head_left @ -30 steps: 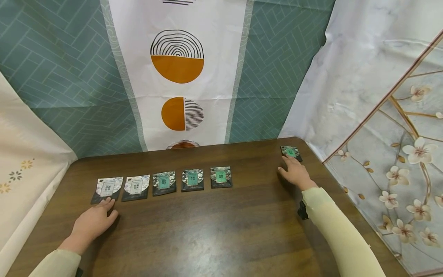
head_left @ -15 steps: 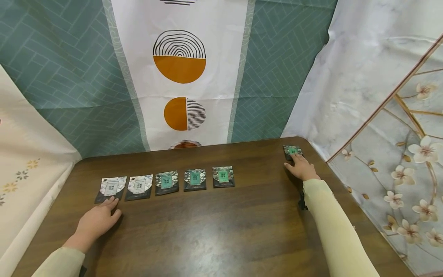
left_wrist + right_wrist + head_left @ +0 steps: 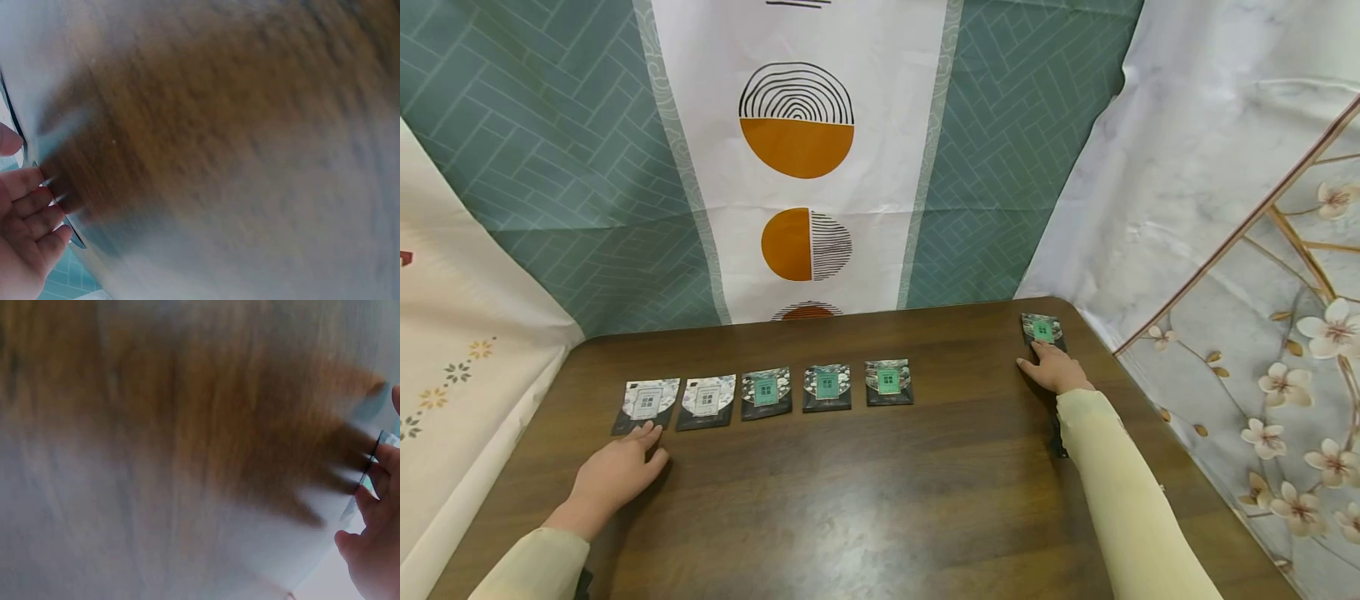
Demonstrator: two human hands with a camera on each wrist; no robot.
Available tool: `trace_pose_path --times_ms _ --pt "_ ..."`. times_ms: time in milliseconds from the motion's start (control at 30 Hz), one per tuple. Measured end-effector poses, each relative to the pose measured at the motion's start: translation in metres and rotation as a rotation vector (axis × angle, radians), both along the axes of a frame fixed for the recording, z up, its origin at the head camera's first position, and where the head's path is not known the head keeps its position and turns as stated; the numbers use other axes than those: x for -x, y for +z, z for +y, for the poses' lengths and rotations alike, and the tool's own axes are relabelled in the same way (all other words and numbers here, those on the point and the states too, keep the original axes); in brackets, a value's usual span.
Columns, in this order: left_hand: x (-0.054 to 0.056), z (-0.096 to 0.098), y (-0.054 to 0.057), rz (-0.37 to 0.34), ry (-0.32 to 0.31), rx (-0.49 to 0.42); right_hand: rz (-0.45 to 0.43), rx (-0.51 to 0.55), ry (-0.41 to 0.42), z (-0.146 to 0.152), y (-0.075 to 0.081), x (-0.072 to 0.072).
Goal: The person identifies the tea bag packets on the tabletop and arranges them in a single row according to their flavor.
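Note:
My left hand [image 3: 617, 468] rests with its fingertips at the lower edge of the leftmost sachet [image 3: 646, 402], which has a white label over a black base. Far to the right, my right hand [image 3: 1054, 367] touches the near edge of a lone green-labelled sachet [image 3: 1042, 329] with extended fingers that cover part of it. To the right of the left hand lie a second white-labelled sachet [image 3: 707, 402] and three green-labelled ones: a first green sachet [image 3: 766, 392], a middle one [image 3: 827, 387] and a brighter one [image 3: 889, 382]. The left wrist view shows the fingers [image 3: 39, 206] meeting a thin dark edge.
Everything lies on a brown wooden table [image 3: 835, 492]. A teal and white patterned cloth [image 3: 880, 167] hangs behind it. A floral marble-pattern sheet [image 3: 1247, 333] borders the right side, and a cream cloth [image 3: 460, 333] the left.
My right hand reached slightly forward over the lone sachet, then eased back to its near edge. The left hand stays at the leftmost sachet; the whole view shifts slightly right.

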State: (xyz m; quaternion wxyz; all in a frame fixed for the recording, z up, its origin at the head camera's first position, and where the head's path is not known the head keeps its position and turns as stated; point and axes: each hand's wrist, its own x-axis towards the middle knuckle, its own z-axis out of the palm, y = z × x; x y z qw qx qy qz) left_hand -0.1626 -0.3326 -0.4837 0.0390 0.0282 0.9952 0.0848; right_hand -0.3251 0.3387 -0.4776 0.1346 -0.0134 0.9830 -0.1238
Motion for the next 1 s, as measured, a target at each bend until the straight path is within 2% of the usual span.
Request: trace_pose_path --times_ms 367,700,1000 --pt "0.002 -0.003 -0.004 -0.007 0.0 -0.003 0.046 -0.07 0.048 -0.01 0.0 -0.014" --pt "0.0 -0.002 -0.006 -0.007 -0.002 -0.021 0.045 -0.054 0.077 -0.02 0.003 -0.024" --pt "0.002 -0.004 -0.006 -0.012 -0.007 -0.016 0.055 -0.025 0.133 -0.042 0.002 -0.036"
